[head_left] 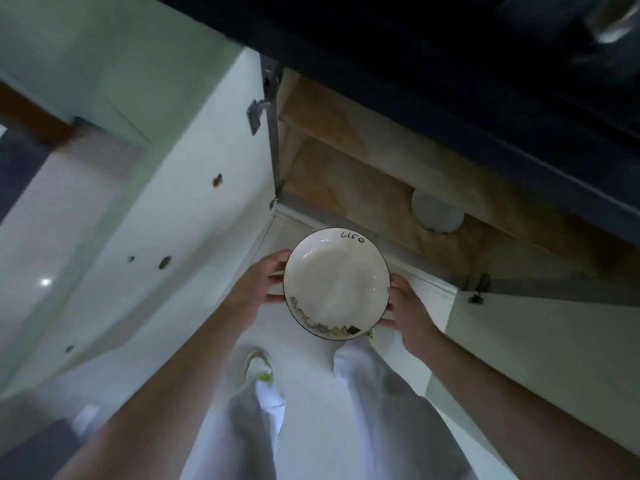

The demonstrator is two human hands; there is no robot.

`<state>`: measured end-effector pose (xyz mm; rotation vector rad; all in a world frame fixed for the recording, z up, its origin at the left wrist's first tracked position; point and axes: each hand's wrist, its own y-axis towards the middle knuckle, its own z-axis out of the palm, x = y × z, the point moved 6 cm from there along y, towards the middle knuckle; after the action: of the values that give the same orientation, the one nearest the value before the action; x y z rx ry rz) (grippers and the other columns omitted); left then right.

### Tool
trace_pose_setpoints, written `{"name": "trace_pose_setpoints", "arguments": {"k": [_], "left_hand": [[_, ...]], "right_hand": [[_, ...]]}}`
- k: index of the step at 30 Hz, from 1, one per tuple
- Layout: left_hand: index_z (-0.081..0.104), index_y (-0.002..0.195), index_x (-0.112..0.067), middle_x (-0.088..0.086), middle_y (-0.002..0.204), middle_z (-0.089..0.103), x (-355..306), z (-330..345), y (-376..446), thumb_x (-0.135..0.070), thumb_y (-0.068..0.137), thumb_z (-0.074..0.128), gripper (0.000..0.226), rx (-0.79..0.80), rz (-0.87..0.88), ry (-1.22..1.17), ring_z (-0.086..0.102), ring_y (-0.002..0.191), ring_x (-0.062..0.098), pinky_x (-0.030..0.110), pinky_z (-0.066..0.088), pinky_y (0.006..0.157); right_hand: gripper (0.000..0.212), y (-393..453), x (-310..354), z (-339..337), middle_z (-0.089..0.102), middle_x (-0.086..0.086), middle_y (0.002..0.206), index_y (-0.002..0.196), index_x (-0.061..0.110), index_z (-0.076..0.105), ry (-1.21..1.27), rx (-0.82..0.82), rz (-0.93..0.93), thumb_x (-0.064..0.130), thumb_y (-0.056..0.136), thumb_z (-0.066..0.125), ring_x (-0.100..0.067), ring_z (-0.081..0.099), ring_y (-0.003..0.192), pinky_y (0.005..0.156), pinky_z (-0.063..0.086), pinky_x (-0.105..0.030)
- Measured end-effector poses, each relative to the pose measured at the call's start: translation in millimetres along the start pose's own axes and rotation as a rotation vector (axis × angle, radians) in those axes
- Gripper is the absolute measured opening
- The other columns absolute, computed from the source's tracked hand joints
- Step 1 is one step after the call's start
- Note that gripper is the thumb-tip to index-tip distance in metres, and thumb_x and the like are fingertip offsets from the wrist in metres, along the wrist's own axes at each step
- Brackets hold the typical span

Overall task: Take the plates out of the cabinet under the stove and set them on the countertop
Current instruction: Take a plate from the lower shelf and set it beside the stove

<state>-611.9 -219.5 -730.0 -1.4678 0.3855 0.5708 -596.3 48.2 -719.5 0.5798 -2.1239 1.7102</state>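
Both forearms reach forward; left hand (258,284) and right hand (408,311) each hold a grip on opposite rims of the white plate (336,284), held level before the open cabinet (346,147).

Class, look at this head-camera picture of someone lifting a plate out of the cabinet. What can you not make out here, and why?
- Underside of the plate, head view: faces away; the fingers of the left hand and right hand under it are hidden.
- Countertop: only a dark edge shows; its top is out of sight.
- Cabinet interior: shelves and a pale round object show, but it is too blurred to identify.
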Motion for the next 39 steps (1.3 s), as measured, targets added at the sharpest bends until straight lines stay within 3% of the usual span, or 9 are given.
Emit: {"name": "trace_pose_setpoints", "arguments": {"k": [3,8,14,17,20,22,26,31,39], "left_hand": [[0.075,0.102,-0.032,-0.01,0.099,0.075,-18.5,-15.4,-64.7,-0.044,0.079,0.054,0.033,0.027,-0.011,-0.004,0.071,0.094,0.009,0.033,0.057,0.067],[0.068,0.119,-0.031,-0.006,0.107,0.074,-41.5,-42.5,-169.6,-0.023,0.1,0.043,0.032,0.04,0.092,0.026,0.07,0.103,0.013,0.033,0.059,0.07],[0.072,0.115,-0.03,0.001,0.117,0.072,-73.0,-67.7,-270.4,-0.03,0.098,0.045,0.032,0.062,0.104,-0.023,0.069,0.107,0.02,0.041,0.06,0.074],[0.074,0.112,-0.032,0.0,0.113,0.073,-91.6,-73.0,-303.9,-0.038,0.091,0.054,0.03,0.1,0.107,-0.006,0.071,0.101,0.018,0.039,0.059,0.07],[0.074,0.111,-0.033,-0.003,0.11,0.074,-108.6,-61.3,-330.6,-0.05,0.071,0.067,0.044,0.146,0.122,0.012,0.072,0.098,0.017,0.037,0.058,0.067],[0.074,0.111,-0.035,-0.004,0.109,0.075,-115.1,-49.2,-343.2,-0.048,0.072,0.065,0.041,0.141,0.157,0.045,0.072,0.098,0.017,0.036,0.058,0.067],[0.071,0.115,-0.042,-0.01,0.112,0.073,-121.3,-8.6,-371.1,-0.019,0.091,0.039,0.046,0.179,0.274,0.151,0.071,0.099,0.013,0.032,0.059,0.067],[0.069,0.115,-0.045,-0.014,0.111,0.072,-126.0,79.8,-409.1,-0.023,0.08,0.048,0.046,0.272,0.392,0.297,0.07,0.098,0.009,0.03,0.059,0.065],[0.072,0.115,-0.035,0.011,0.109,0.074,-83.1,261.6,-486.0,-0.01,0.095,0.044,0.043,0.406,0.456,0.373,0.069,0.096,0.028,0.037,0.058,0.066]], "right_hand": [[0.038,-66.7,7.0,-0.3,0.068,-0.002,0.109,0.106,0.043,0.06,-0.006,0.011,0.008,0.015,0.098,0.036,-0.02,0.067,0.096,0.061,0.06,-0.031],[0.036,-168.5,27.4,5.9,0.069,0.001,0.112,0.107,0.047,0.062,-0.003,0.021,-0.039,0.021,0.095,0.039,-0.02,0.067,0.1,0.066,0.06,-0.034],[0.039,-272.0,45.6,7.1,0.067,-0.013,0.106,0.097,0.045,0.069,0.036,0.071,-0.124,0.015,0.094,0.043,-0.031,0.065,0.095,0.069,0.059,-0.035],[0.039,-308.5,50.7,-0.3,0.074,0.005,0.094,0.11,0.041,0.065,0.06,0.086,-0.154,0.014,0.097,0.04,-0.02,0.07,0.089,0.072,0.061,-0.04],[0.046,-339.9,57.2,-15.7,0.074,0.01,0.093,0.099,0.049,0.064,0.124,0.086,-0.186,0.012,0.098,0.038,-0.017,0.07,0.088,0.064,0.06,-0.033],[0.05,-358.3,58.9,-29.2,0.074,0.011,0.092,0.093,0.052,0.068,0.144,0.093,-0.213,0.012,0.098,0.038,-0.016,0.071,0.086,0.065,0.06,-0.033],[0.038,-391.5,55.2,-74.0,0.075,0.003,0.096,0.11,0.04,0.065,0.227,0.015,-0.279,0.013,0.098,0.042,-0.017,0.072,0.085,0.065,0.059,-0.032],[0.034,-434.5,25.0,-156.7,0.076,0.006,0.093,0.111,0.04,0.064,0.422,-0.091,-0.351,0.015,0.098,0.045,-0.016,0.071,0.083,0.064,0.058,-0.032],[0.034,-511.4,-65.1,-322.8,0.075,0.008,0.093,0.11,0.036,0.07,0.691,-0.238,-0.471,0.016,0.097,0.046,-0.01,0.069,0.069,0.057,0.056,-0.029]]}}
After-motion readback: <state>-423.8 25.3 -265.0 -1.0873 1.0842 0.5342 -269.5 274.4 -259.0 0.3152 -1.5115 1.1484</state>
